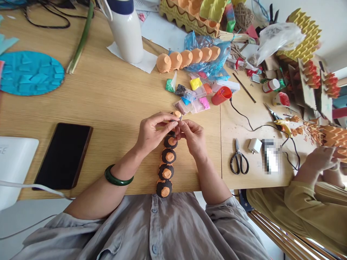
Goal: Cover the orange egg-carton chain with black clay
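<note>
A strip of orange egg-carton cups [166,174], with black material ringed around each cup's orange top, runs from the table's front edge up under my fingers. My left hand [155,130], with a dark green bangle on its wrist, pinches thumb and fingers together over the strip's far part. Opposite it, my right hand [192,135] is closed too, its thumb and fingertips meeting the left ones. Whatever lies between the fingertips is too small and covered to make out. Just beyond are small bags of coloured clay [195,85], in yellow, black, blue, pink and green.
A bare orange cup strip [187,57] lies farther back by a white bottle [126,32]. On the right are a red cup [221,95], black scissors [238,159] and a white plug [255,145]. A phone [63,155] lies left. A co-worker's hands [322,159] hold egg carton at far right.
</note>
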Motion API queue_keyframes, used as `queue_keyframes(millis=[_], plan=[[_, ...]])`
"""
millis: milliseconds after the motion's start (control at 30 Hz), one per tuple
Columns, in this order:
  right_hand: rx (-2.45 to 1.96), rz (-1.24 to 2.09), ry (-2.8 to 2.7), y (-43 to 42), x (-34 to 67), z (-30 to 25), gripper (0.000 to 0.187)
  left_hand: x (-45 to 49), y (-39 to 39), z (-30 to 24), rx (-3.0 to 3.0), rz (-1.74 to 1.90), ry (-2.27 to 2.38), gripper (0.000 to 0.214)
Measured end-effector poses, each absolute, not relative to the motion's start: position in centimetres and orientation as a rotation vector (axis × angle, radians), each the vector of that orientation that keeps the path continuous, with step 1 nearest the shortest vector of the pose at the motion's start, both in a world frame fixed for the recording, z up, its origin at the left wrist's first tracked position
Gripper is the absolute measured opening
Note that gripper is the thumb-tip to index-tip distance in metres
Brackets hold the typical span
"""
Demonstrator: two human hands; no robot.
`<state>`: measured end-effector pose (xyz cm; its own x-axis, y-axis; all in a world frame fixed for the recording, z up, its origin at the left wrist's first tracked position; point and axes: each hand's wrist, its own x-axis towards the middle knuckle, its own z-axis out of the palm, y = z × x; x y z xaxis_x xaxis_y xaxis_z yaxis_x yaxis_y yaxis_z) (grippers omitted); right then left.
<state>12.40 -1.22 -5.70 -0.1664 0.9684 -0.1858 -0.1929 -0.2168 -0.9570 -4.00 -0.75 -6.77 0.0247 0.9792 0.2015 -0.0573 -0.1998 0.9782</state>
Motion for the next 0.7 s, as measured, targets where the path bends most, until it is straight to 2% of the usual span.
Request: queue_keyframes(millis=[200,400,500,700], plan=[[-1.105,1.56,-1.017,-1.0,12.6,-5.8,0.047,-3.8,-0.8,-6.7,1.296,1.358,1.029,0.014],[-1.033,1.54,-0.879,-0.4,12.9,-6.1,0.044,-3.7,-0.3,-6.7,0.841,1.541,1.049,0.025],[-1.013,1.563,-0.87,-0.1,13.1,-6.5,0.043,-3.8,-0.1,-6.6,0.691,1.493,1.026,0.034],[-0.992,1.58,-0.892,0.0,13.2,-7.2,0.039,-4.0,0.5,-6.1,0.413,1.369,0.966,0.034]])
